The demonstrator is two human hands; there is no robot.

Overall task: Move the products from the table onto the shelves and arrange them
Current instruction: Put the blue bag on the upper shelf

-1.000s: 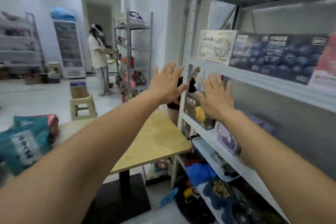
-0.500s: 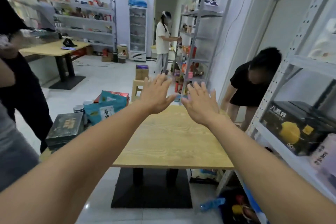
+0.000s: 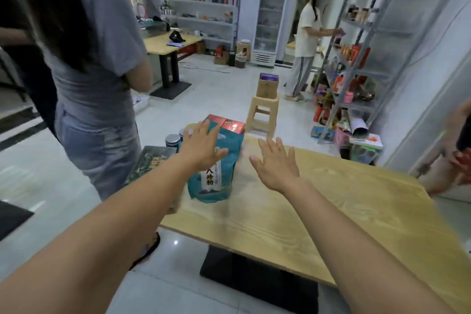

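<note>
A teal bag [image 3: 215, 176] with a white label lies on the wooden table [image 3: 331, 206] near its left edge. Behind it sit red boxes [image 3: 226, 123], a dark green tin box [image 3: 150, 160] and a small round can [image 3: 172, 140]. My left hand [image 3: 201, 146] hovers over the top of the teal bag with fingers spread, holding nothing. To the right of the bag, my right hand [image 3: 276, 164] is stretched out flat above the tabletop, also empty.
A person in a grey shirt [image 3: 94, 58] stands close at the table's left. A beige stool [image 3: 263, 115] with a carton stands beyond the table. A metal shelf rack [image 3: 367, 58] with products is at the right; another person's arm [image 3: 448, 160] shows at the right edge.
My view has swung left from the shelves to the table. Both hands stayed outstretched and now reach over the teal bag and the tabletop.
</note>
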